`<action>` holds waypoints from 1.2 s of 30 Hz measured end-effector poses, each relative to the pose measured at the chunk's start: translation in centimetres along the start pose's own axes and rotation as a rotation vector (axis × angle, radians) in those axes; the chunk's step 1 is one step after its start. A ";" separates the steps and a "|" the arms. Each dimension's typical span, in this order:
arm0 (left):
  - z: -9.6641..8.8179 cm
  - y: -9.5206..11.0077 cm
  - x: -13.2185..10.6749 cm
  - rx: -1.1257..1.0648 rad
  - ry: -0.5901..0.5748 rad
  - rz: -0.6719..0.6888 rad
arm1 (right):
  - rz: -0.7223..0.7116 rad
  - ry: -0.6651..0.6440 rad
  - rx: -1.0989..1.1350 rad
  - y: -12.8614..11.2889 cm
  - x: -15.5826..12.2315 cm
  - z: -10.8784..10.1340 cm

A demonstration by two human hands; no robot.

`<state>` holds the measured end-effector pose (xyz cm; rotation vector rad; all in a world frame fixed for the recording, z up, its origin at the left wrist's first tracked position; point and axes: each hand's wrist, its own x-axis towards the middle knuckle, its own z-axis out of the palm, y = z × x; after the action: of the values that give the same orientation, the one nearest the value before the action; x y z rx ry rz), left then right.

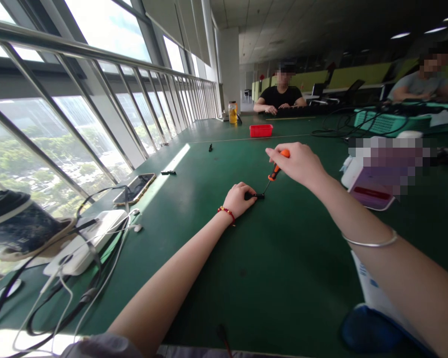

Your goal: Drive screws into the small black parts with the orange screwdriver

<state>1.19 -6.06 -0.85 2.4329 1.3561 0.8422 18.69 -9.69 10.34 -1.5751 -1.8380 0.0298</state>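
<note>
My left hand [238, 198] rests on the green table [224, 258], fingers closed around a small black part [255, 196] and pinning it to the surface. My right hand [296, 161] grips an orange-handled screwdriver [275, 171] from above. The screwdriver is tilted, with its thin tip pointing down-left onto the black part. A red bead bracelet circles my left wrist, and a silver bangle sits on my right forearm.
A red tray [261, 130] and a yellow jar [232, 112] stand farther back. Small black parts [168, 172] lie to the left. A phone [135, 188], white devices and cables [82, 243] crowd the left edge. A white box [362, 181] is at right. Two people sit at the far end.
</note>
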 end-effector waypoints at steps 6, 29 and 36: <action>0.1 0.0 -0.1 0.014 -0.008 -0.003 | -0.004 -0.008 0.041 0.1 0.0 0.1; 0.2 -0.2 -0.1 0.000 0.001 0.018 | 0.028 -0.005 0.048 0.0 0.0 0.2; 0.1 0.0 -0.1 0.002 -0.004 0.001 | 0.020 0.019 0.076 0.1 0.0 0.4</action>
<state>1.20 -6.16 -0.93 2.4353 1.3547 0.8368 18.55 -9.49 9.97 -1.5360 -1.7857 0.0923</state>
